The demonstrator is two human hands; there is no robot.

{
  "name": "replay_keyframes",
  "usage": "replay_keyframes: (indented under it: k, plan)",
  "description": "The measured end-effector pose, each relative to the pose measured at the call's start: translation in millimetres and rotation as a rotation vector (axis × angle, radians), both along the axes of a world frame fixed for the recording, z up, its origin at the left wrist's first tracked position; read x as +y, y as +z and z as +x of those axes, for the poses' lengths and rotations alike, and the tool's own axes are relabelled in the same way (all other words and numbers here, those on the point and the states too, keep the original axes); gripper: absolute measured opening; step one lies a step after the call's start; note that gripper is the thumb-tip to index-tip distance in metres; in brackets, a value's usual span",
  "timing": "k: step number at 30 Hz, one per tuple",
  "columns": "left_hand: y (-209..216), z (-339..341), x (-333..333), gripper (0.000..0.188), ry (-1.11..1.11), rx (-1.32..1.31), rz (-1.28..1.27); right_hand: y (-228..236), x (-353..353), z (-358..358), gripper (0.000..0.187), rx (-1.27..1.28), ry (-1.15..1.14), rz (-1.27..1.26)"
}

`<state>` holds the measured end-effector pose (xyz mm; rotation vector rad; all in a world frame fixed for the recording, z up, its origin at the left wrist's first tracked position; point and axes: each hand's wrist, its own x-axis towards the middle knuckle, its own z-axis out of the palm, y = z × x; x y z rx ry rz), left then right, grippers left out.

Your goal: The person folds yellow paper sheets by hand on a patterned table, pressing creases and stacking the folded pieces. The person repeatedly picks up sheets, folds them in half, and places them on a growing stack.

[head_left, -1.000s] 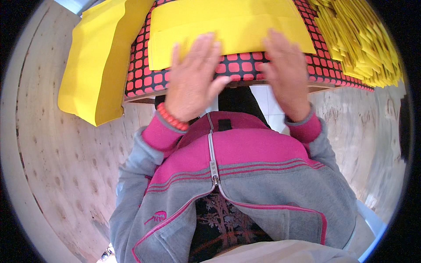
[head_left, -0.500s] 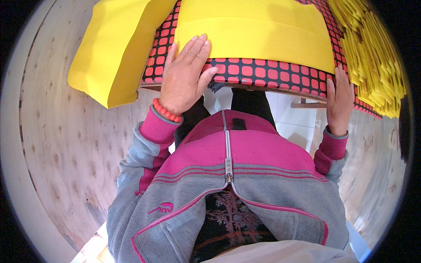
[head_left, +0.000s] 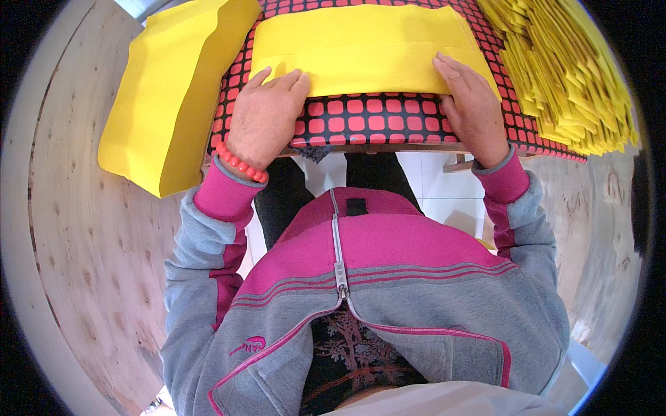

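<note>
A folded yellow sheet, which looks like fabric, lies across the table with a crease line running along its length. At its near left corner my left hand rests palm down, the fingers bent and apart on the edge. A string of red beads circles that wrist. My right hand lies on the near right part of the sheet. Its fingers reach over the top, with the thumb spread toward the near edge. The undersides of both hands are hidden.
The table wears a black cloth with red squares. At the left another yellow sheet hangs past the table's side. A thick stack of folded yellow pieces sits at the right. Wooden boards stand at the left.
My right hand has moved left from the table's edge beside the right corner onto the sheet. My left fingers have gone from lying flat to bent. The view has shifted slightly.
</note>
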<state>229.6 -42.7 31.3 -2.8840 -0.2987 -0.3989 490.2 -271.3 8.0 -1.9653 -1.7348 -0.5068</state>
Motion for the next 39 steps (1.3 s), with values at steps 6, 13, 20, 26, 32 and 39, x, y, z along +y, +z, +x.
replay_keyframes:
  k: [6,13,20,26,32,39]
  plan:
    - [-5.3,13.0,16.1,0.042,0.029,-0.111,-0.030,-2.5,-15.7,27.2,0.037,-0.086,-0.077,0.047]
    - [6.3,12.4,-35.2,0.038,0.034,-0.508,-0.566,19.5,-50.5,-21.2,0.035,-0.049,-0.380,-0.186]
    - [-20.8,2.6,-100.6,0.065,0.017,-0.017,-2.505,39.5,-43.4,-104.8,0.010,-0.164,-0.007,-0.001]
    - [-33.0,0.5,-126.3,0.047,0.184,-0.321,-2.601,25.5,-42.7,-154.1,0.008,-0.125,0.073,-0.080]
    - [-46.2,-10.8,-109.7,0.036,0.222,-0.353,-2.481,56.7,-67.7,-119.7,0.019,0.032,0.195,-0.073]
    - [-29.9,-62.5,-82.7,0.048,0.120,-0.277,-2.428,30.9,-70.0,2.1,0.065,-0.086,-0.133,-0.181]
